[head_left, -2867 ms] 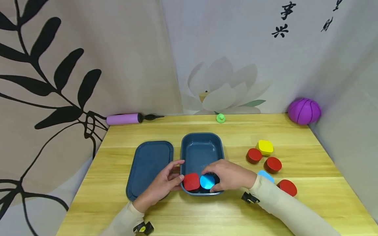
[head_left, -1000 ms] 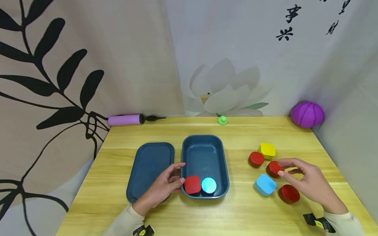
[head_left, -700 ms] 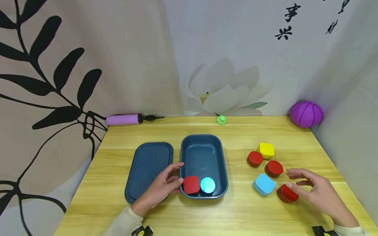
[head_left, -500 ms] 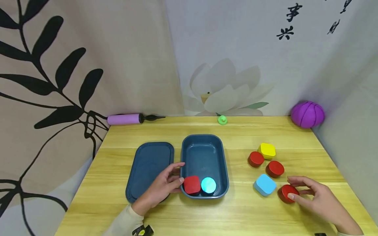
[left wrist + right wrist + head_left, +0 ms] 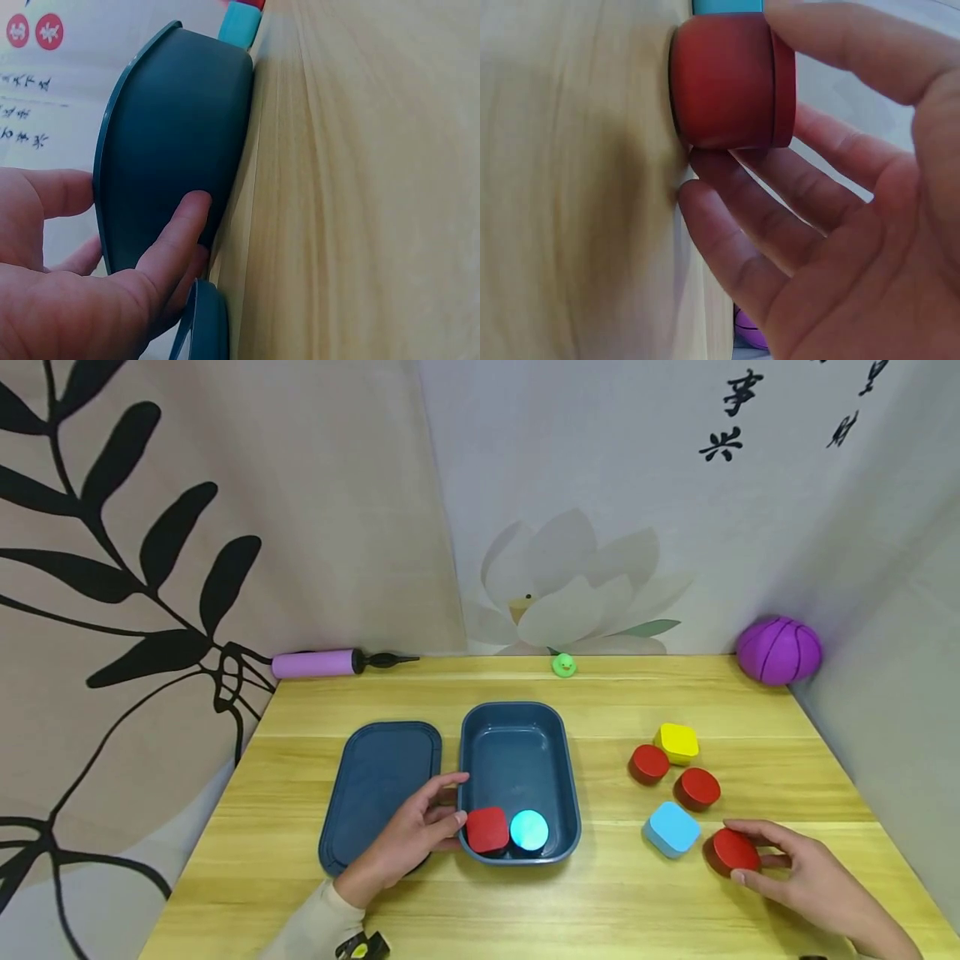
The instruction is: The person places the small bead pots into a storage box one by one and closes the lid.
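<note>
My right hand (image 5: 813, 877) grips a small round red tin (image 5: 731, 852) on the table at the right, thumb and fingers at its sides. In the right wrist view the red tin (image 5: 727, 82) shows a lid seam, its base close against the wood. My left hand (image 5: 408, 831) touches the left wall of a dark blue rectangular container (image 5: 570, 777), fingers fairly straight around its rim. Inside the container's near end are a red square tin (image 5: 487, 830) and a shiny light-blue round tin (image 5: 529, 831). A matching dark blue lid (image 5: 382, 777) lies left of it, partly behind the left hand.
Near the right hand stand a light-blue square tin (image 5: 672, 829), two more round red tins (image 5: 697, 789) and a yellow square tin (image 5: 677, 743). Along the back are a purple pump (image 5: 315, 664), a green duck (image 5: 564, 665) and a purple ball (image 5: 778, 650).
My right hand has left the light-blue round tin in the container, moved right past a red tin, and closed around the nearest round red tin. The left hand has stayed at the container.
</note>
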A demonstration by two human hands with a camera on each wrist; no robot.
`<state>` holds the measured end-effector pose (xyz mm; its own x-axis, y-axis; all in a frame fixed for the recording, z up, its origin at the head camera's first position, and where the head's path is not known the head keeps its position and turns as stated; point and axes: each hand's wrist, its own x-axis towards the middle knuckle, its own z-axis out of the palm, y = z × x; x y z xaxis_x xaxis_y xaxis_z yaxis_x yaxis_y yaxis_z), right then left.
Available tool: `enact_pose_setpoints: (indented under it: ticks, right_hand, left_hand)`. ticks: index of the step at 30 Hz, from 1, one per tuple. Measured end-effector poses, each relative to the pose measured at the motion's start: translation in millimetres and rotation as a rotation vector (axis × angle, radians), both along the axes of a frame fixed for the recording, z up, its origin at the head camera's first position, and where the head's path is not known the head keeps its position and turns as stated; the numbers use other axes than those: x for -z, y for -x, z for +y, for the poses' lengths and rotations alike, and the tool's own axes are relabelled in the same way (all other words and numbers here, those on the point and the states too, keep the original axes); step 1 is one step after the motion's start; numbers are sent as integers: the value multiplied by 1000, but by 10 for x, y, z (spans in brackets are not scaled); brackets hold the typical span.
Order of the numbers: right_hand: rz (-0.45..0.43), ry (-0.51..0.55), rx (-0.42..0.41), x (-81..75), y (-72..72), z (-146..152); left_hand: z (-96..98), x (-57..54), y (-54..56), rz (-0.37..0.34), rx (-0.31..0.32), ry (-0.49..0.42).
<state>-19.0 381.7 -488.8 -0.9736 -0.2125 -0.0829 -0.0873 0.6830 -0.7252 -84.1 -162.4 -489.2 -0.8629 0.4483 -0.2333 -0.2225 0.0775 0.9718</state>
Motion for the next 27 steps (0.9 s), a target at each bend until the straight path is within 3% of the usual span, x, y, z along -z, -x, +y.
enact_pose_setpoints:
  ticks: [6, 13, 21, 27]
  right_hand:
    - [42, -47, 10, -74, 38, -16]
    - [203, -30, -37, -231, 113, -81]
    - [339, -37, -88, -414, 347, -346]
    - [371, -73, -119, -493, 561, -613]
  left_hand:
    - [-3, -9, 9, 9, -6, 4]
    - [-5, -8, 17, 27, 1, 12]
    - [-11, -7, 0, 34, -7, 12]
    - [6, -1, 11, 27, -9, 6]
